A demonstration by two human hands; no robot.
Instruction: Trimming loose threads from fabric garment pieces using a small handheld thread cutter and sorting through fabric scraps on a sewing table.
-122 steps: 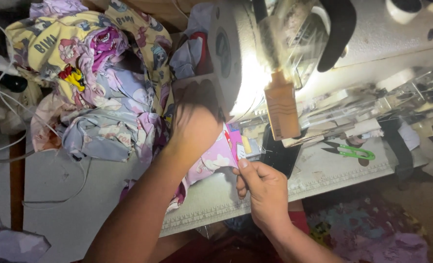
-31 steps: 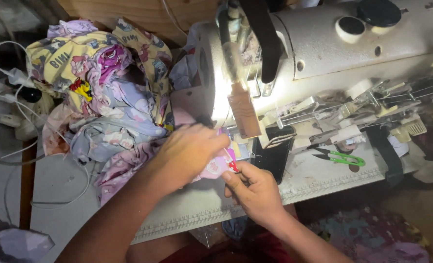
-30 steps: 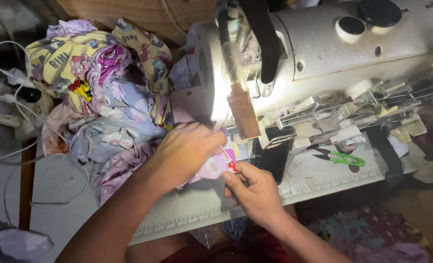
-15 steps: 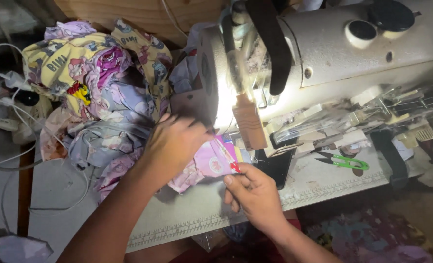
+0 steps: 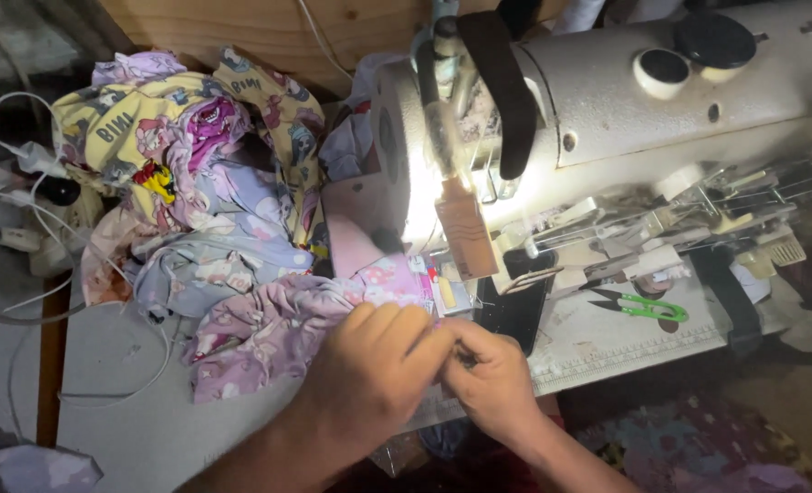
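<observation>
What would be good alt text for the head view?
Left hand and right hand meet on pink cloth before a white sewing machine. Printed fabrics pile on the left; green snips lie right.

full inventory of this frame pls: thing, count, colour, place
sewing machine: 1, off-white, top right, lamp lit at its head
printed fabric pile: 1 heap, yellow, purple, lilac, left of machine
pink printed fabric piece: 1, pink, under the needle area, running to the hands
thread snips: 1, green handles, machine bed, right
cables: several, white, far left
table: 1, pale grey, lower left
left hand: 1, on the pink fabric, centre bottom
right hand: 1, fingertips meeting the left hand's; anything pinched is hidden
</observation>
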